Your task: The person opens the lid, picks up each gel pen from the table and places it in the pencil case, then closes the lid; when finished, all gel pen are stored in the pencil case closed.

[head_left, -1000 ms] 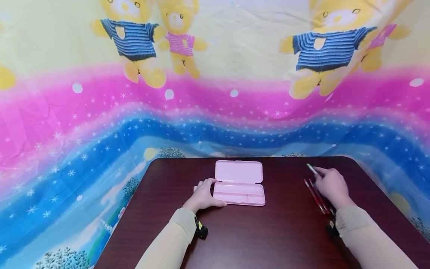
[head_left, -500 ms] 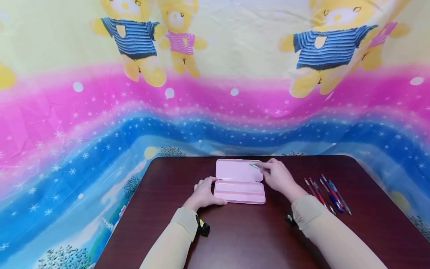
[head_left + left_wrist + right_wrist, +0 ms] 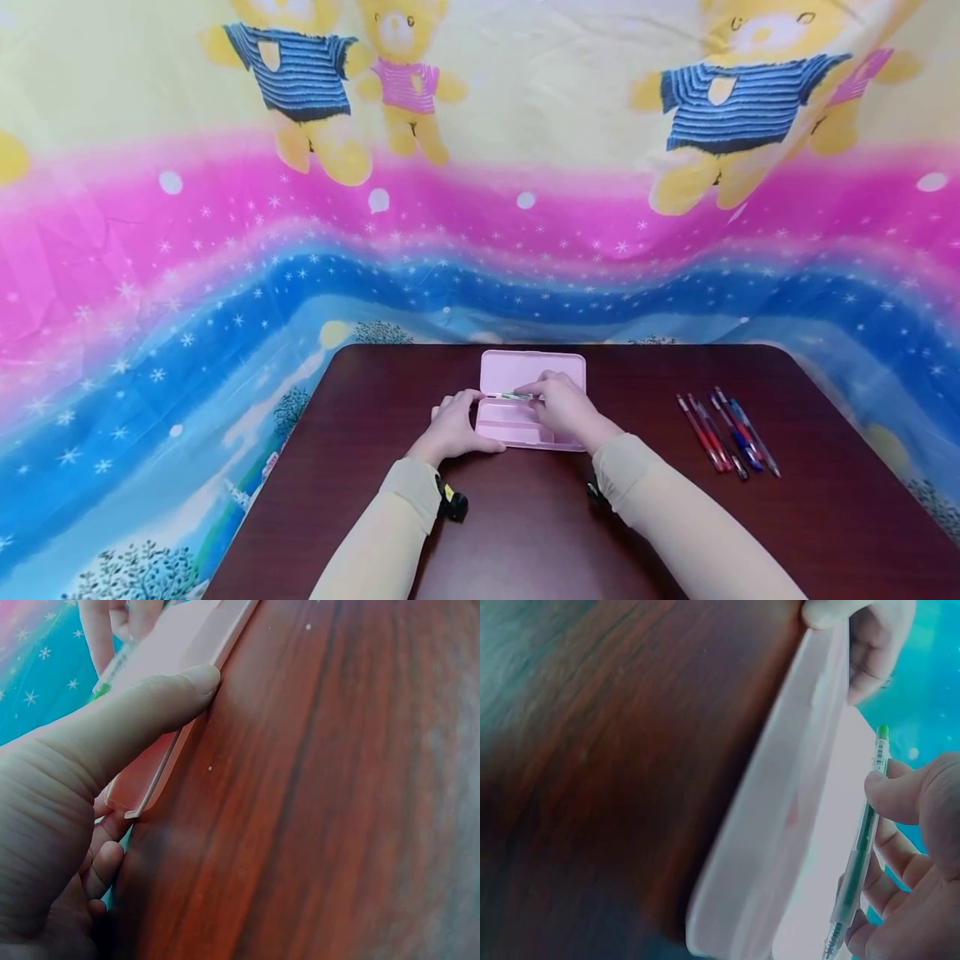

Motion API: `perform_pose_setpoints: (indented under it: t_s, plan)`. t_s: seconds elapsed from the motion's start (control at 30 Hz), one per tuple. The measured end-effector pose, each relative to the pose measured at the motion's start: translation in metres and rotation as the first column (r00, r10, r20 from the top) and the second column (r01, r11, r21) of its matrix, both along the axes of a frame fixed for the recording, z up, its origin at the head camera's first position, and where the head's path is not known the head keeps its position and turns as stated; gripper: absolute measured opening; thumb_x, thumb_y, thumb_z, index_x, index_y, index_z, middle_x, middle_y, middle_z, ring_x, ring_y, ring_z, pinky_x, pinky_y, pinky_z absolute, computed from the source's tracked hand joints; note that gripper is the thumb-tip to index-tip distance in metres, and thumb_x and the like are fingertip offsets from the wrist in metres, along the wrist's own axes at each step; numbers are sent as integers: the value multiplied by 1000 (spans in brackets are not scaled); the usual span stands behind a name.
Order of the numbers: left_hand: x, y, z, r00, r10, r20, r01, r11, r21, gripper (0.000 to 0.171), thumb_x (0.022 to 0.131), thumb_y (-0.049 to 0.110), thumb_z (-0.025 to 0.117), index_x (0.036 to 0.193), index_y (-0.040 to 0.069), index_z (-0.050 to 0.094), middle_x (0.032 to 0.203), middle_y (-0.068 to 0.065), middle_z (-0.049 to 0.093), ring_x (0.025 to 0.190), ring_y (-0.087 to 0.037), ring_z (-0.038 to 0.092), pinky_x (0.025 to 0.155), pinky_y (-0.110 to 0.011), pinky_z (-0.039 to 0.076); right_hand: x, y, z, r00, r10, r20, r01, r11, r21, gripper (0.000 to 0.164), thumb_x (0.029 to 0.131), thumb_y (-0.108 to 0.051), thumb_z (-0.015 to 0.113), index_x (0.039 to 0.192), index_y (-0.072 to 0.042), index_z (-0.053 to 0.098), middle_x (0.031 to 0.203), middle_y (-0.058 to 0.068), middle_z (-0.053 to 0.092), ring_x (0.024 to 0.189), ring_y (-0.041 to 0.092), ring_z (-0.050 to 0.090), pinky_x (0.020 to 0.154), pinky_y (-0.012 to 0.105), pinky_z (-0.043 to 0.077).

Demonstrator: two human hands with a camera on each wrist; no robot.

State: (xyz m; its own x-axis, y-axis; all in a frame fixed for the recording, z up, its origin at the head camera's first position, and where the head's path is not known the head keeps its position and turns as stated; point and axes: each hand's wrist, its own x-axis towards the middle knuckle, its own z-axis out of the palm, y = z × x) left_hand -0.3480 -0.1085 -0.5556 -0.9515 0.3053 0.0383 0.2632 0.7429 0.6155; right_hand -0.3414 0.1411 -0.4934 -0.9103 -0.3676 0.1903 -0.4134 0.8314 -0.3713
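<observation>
A pink pencil case [image 3: 504, 434] lies on the table with its lid [image 3: 512, 368] raised at the back. My left hand [image 3: 450, 428] grips the case's left end; in the left wrist view the thumb [image 3: 161, 703] presses along the front edge, and other fingers curl at the end. Over the case, my right hand [image 3: 567, 408] pinches a green gel pen [image 3: 864, 829] between thumb and fingers. The pen lies roughly lengthwise above the back compartment, green end to the left. Whether it touches the case cannot be told. My right hand hides part of the case's right side.
Several red, blue and dark pens [image 3: 726, 433] lie side by side to the right on the dark wooden table [image 3: 637, 375]. A printed curtain [image 3: 480, 250] with bears hangs behind the table's far edge.
My right hand has carried the green gel pen leftward from beside the other pens to over the pencil case. My left hand has stayed at the case's left end.
</observation>
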Motion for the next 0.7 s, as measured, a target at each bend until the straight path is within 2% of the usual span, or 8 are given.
perform_pose_setpoints:
  t_s: [0.13,0.27,0.4,0.7]
  plan:
    - [0,-1,0,1000,-2,-5,2,1000,6,105,68,64,99,152,19,56,151,-7,64,138,-31,52,112,-55,39,-5,-5,-7,1000,3,0,-3,1000,5,35,97,-2,76,123,-24,87,94,5,69,86,22,62,85,41,53]
    - [0,-1,-2,1000,-8,-10,8,1000,1,107,67,65,99,152,18,56,151,-7,64,137,-31,53,110,-54,39,-9,-7,-15,999,-25,36,23,999,38,37,97,-3,76,119,-30,88,96,2,71,93,24,65,87,44,53]
    - [-1,-1,-3,1000,-9,-18,9,1000,-6,107,67,65,99,153,18,55,151,-6,64,138,-30,53,110,-53,39,-9,-10,-20,997,-52,57,49,997,62,36,98,-7,78,117,-35,88,98,-1,72,100,26,66,86,48,51]
    - [3,1,0,1000,-8,-9,8,1000,11,105,69,62,99,153,18,56,151,-8,64,139,-31,52,110,-56,39,-5,-13,-23,995,-77,69,68,991,119,35,99,-9,79,118,-37,87,97,-3,71,101,23,67,93,54,51]
